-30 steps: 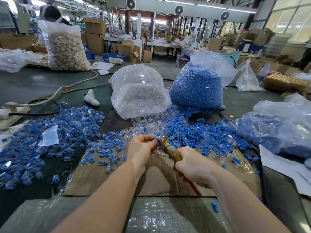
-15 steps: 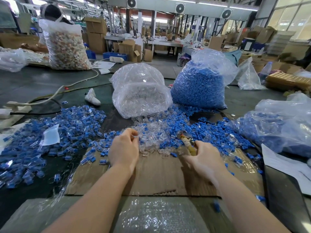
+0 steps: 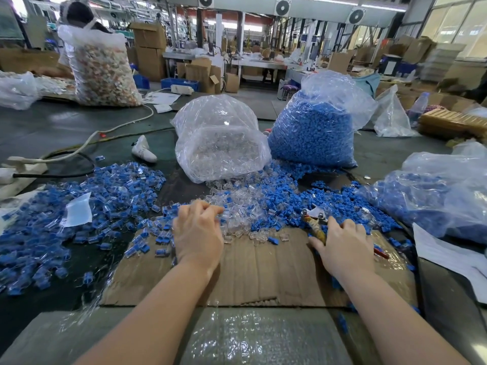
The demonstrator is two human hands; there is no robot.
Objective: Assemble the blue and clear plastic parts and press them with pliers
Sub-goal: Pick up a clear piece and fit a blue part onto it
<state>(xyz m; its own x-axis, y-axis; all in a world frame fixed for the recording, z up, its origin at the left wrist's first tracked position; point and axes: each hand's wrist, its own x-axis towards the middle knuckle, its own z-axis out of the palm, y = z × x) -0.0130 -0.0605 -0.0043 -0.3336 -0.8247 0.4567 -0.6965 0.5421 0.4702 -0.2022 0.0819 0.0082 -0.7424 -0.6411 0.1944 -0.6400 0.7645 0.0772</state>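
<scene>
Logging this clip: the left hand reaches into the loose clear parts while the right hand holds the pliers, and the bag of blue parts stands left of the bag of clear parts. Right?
Not quite. The head view shows the blue bag to the right of the clear bag, not left. The rest holds: the left hand reaches into the loose clear parts, and the right hand holds the pliers.

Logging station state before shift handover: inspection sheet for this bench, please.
Surface: dark table with flattened cardboard sheet in front.
Job's things: loose clear parts, loose blue parts, assembled pile at left, pliers.
Clutter: bag of clear parts, bag of blue parts, paper slip.
Grips: left hand reaches into clear parts; right hand holds pliers.
Cables: white cable, black cable.
Surroundings: warehouse, cardboard boxes.
</scene>
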